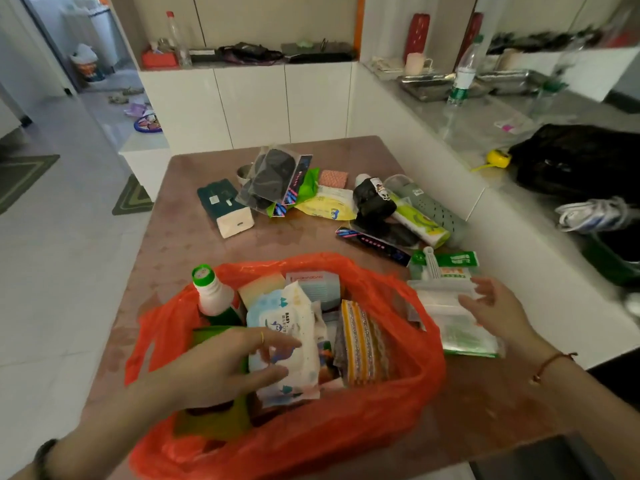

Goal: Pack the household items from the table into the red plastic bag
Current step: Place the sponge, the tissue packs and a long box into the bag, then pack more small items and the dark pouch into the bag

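**A:** where's the left hand point(221, 362) at?
**B:** inside the red plastic bag point(311, 441) at the table's point(194, 244) near edge. Fingers loose and straight, lying on the wipes pack point(294, 327).
**A:** right hand point(495, 306)?
**B:** not gripping either. Straight fingers touch a clear packet point(446, 310) lying on the table just beside the bag.

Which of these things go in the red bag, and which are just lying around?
For the job: red bag, wipes, green-capped bottle, zip-bag pack, tissue pack, yellow pack, green roll.

Just lying about: water bottle, black bag and tape measure on the counter; floor mat.
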Motion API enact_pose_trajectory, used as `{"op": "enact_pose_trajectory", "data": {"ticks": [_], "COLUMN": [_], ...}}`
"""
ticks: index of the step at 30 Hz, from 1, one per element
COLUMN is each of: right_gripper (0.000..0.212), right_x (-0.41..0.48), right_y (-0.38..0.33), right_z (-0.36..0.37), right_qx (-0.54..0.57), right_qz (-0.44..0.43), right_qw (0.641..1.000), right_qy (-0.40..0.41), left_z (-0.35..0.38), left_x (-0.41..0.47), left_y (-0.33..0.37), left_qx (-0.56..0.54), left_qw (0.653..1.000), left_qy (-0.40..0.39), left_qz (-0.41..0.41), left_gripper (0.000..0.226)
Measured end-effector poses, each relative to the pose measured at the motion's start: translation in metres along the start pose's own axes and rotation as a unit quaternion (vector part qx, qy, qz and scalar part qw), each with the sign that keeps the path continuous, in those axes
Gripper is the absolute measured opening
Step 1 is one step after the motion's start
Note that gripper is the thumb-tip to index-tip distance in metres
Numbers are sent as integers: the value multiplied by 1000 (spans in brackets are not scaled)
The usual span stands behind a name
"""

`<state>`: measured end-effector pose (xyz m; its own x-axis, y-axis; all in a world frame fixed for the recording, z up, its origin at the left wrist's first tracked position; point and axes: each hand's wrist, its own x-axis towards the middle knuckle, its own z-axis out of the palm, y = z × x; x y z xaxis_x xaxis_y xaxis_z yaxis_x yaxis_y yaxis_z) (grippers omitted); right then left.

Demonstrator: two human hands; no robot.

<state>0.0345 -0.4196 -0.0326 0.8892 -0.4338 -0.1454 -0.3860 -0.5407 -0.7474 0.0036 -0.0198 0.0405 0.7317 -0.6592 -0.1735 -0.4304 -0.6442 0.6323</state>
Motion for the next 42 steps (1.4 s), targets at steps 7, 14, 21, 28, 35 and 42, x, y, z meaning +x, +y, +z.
{"op": "enact_pose_trajectory", "data": {"ticks": [7,14,21,28,35,42], "right_gripper": [98,94,90,85,92,73], "right_x": [39,46,-52,-124,-109,-55], "right_y": [-15,-32,-127,-122,-96,-82], "right_z": [47,31,17,89,79,59], "right_qx": [-405,-450,22,-205,-328,-238], "right_qz": [-61,-82,-175,-241,-260,-94], "right_qw": [903,881,978,898,851,963], "right_qy": [-128,-117,-110,-306,-318,-84], "left_z": [0,-10,-8,-5,25,51], "left_x": [68,67,65,62,64,73], "left_y": [3,-44,-65,-49,-20,7], "left_qx": [48,93,48,-191,-40,-61], "left_qw": [997,995,998,977,998,995], "left_qy": [-20,-1,28,79,-54,-80], "left_qz": [57,37,12,-51,21,15], "left_gripper": [41,42,69,48,65,78]}}
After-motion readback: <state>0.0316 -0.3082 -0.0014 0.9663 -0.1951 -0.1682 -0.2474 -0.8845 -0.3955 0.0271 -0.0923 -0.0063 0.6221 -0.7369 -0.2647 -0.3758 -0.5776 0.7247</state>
